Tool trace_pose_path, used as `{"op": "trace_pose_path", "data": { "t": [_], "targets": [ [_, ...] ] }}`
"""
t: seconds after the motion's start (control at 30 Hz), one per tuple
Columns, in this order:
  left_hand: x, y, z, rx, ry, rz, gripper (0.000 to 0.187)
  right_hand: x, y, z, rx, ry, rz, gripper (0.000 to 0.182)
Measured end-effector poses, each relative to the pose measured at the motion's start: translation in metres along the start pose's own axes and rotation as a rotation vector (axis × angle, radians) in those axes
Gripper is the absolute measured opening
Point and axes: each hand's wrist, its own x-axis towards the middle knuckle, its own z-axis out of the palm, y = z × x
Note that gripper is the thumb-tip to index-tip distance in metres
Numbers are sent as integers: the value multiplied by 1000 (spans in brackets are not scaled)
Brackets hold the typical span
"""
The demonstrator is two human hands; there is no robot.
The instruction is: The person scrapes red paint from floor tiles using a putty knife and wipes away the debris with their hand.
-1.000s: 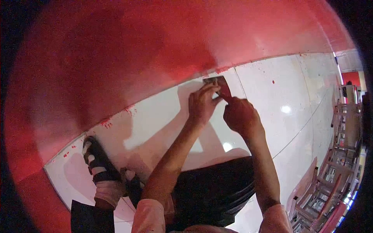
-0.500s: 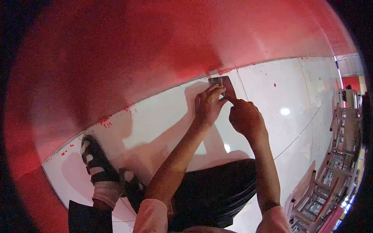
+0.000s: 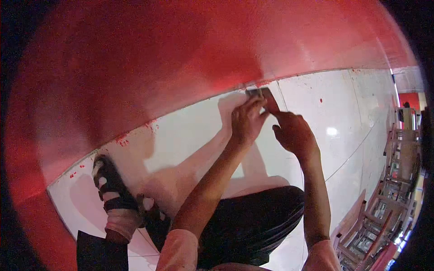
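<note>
My right hand (image 3: 297, 136) is closed around the handle end of a flat, dark reddish scraper (image 3: 272, 102). The scraper's broad end lies close to the foot of the red wall (image 3: 194, 54), over the white tiled floor (image 3: 194, 122). Beside it, my left hand (image 3: 247, 121) has its fingers bent together at the blade's left side. A thin, pale, narrow piece (image 3: 260, 91) shows at those fingertips, and I cannot tell whether it is a separate tool. Red paint marks (image 3: 264, 84) line the wall's edge near the blade.
More red paint spots (image 3: 123, 141) dot the floor along the wall to the left, and a single red drop (image 3: 321, 100) lies to the right. My sandalled foot (image 3: 113, 187) stands near the wall at left. Wooden chairs (image 3: 384, 207) are grouped along the right side.
Both hands and the scraper have shifted slightly to the right. My right hand now sits a little farther from the left one, still on the handle end.
</note>
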Motion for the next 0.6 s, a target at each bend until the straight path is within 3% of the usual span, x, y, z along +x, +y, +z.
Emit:
{"op": "trace_pose_path", "data": {
  "t": [0.1,0.23,0.27,0.33,0.4,0.5,0.6],
  "targets": [
    [4,-5,11,59,-1,-21,32,16,11,-3,-61,-58,9,39],
    [-1,-11,7,72,57,151,38,14,9,-5,-137,-13,-46,38],
    [-3,-14,12,-15,3,19,38,11,11,-4,-130,-48,-37,38],
    [-11,-10,12,-114,-18,43,36,8,3,-17,-122,-99,-19,39],
    [-9,-11,8,26,15,126,34,10,3,-18,-94,-86,-38,39],
    [-6,-11,12,17,53,24,33,13,7,-9,-110,-72,5,38],
    [-8,-10,9,25,19,91,35,7,7,-14,-118,-62,-16,39]
  ]
}}
